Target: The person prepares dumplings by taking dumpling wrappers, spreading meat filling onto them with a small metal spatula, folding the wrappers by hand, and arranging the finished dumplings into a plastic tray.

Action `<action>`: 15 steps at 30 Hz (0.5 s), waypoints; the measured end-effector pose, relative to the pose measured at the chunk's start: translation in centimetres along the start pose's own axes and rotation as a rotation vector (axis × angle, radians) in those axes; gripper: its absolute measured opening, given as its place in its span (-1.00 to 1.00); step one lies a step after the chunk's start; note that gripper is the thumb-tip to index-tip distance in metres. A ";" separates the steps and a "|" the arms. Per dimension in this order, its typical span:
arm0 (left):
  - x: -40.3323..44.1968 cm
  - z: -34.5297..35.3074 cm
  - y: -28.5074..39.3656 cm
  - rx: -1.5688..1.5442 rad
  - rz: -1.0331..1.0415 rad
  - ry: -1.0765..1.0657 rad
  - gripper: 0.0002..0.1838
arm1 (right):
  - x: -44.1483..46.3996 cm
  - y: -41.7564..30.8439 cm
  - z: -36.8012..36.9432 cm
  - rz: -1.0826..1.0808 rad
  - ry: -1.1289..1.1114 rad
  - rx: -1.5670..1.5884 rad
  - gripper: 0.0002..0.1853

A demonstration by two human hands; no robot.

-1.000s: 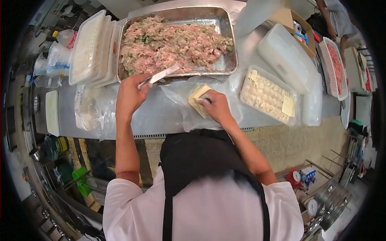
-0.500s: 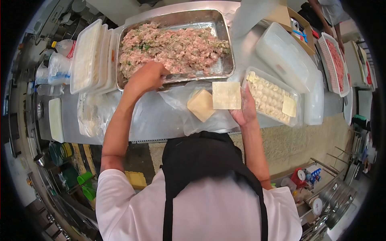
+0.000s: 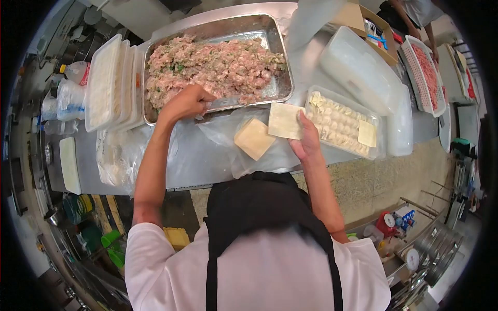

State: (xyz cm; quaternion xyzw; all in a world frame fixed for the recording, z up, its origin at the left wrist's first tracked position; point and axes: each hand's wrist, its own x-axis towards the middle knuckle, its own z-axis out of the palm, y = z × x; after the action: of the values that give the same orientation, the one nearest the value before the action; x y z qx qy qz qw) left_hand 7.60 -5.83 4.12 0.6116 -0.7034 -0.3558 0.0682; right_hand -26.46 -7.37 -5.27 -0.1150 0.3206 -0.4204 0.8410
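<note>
Left hand (image 3: 188,103) is covering the grip of the flat tool (image 3: 224,102); its blade is blurring against the meat pan's near rim (image 3: 254,103). Dough sheet (image 3: 284,120) is hiding most of the right hand's (image 3: 307,139) fingers, and both are masking part of the dumpling tub's (image 3: 381,144) left end. Top edge is cutting off the co-worker (image 3: 423,11) and a blurry translucent sheet (image 3: 314,18). Cloudy walls are obscuring the stacked tubs' (image 3: 105,83) contents. Scale dial (image 3: 389,220) is showing too small to read.

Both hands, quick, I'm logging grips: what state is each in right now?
Left hand: closed on a flat tool.
Right hand: holding a square wrapper.
</note>
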 end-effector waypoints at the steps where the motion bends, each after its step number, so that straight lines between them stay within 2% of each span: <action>1: -0.6 -0.2 0.5 -0.171 -0.068 -0.038 -0.85 | 0.2 0.3 0.5 -0.002 0.020 0.029 -0.50; 2: -1.1 0.0 0.8 -0.323 -0.121 -0.050 -0.77 | 0.5 0.7 1.0 -0.012 0.026 0.034 -0.50; 3: -1.6 0.3 1.2 -0.319 -0.111 -0.060 -0.77 | 0.7 0.9 1.9 -0.009 0.023 0.053 -0.51; 5: -2.7 1.2 2.0 -0.646 -0.193 0.003 -0.71 | 1.0 1.4 3.7 -0.015 0.030 0.077 -0.52; 6: -2.9 2.2 1.7 -0.805 -0.168 0.023 -0.70 | 1.2 1.5 4.7 0.023 0.016 0.135 -0.51; 7: -2.9 3.3 1.7 -0.802 -0.162 0.015 -0.70 | 1.4 1.7 5.5 0.063 -0.002 0.192 -0.50; 9: -2.6 5.8 2.2 -0.710 0.060 0.194 -0.69 | 1.9 2.0 6.7 0.082 0.010 0.249 -0.50; 10: -2.3 7.3 2.6 -0.541 0.122 0.331 -0.67 | 2.2 2.0 7.0 0.110 0.019 0.303 -0.50; 11: -2.2 8.4 2.8 -0.538 0.124 0.333 -0.67 | 2.4 1.8 7.2 0.109 0.014 0.303 -0.50; 13: -2.8 9.7 3.9 -0.135 0.146 0.584 -0.66 | 2.9 1.6 7.1 0.059 0.035 0.325 -0.50; 15: -4.4 8.6 5.6 -0.088 0.113 0.554 -0.63 | 3.4 1.8 6.2 -0.018 0.081 0.298 -0.50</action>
State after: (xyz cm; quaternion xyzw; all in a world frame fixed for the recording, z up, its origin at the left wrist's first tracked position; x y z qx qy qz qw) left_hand -0.43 1.80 2.50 0.6417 -0.6748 -0.2009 0.3042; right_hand -19.87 -9.37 -2.83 0.0254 0.2875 -0.4751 0.8313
